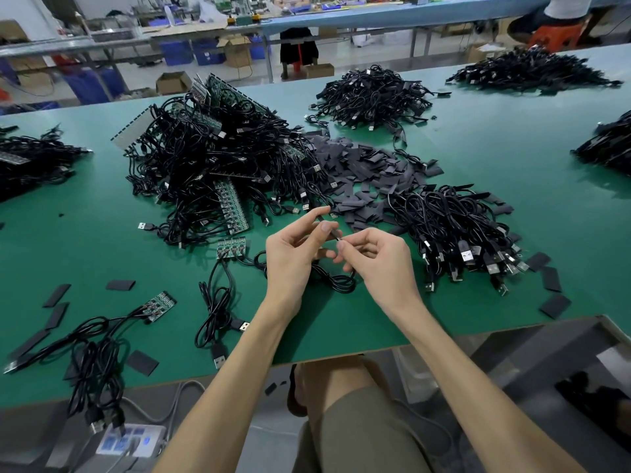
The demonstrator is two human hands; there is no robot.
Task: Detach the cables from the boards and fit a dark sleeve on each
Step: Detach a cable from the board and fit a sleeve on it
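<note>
In the middle of the frame the left hand (293, 250) and right hand (379, 264) both pinch the thin end of a black cable (338, 283). The held stretch slants from upper left to lower right between the fingertips, and the coil rests on the green tabletop (341, 322) beneath them. Whether a sleeve is on it is too small to tell; the loose sleeves (358, 172) lie heaped just above, nearer the right hand, with the boards (235, 206) at upper left.
</note>
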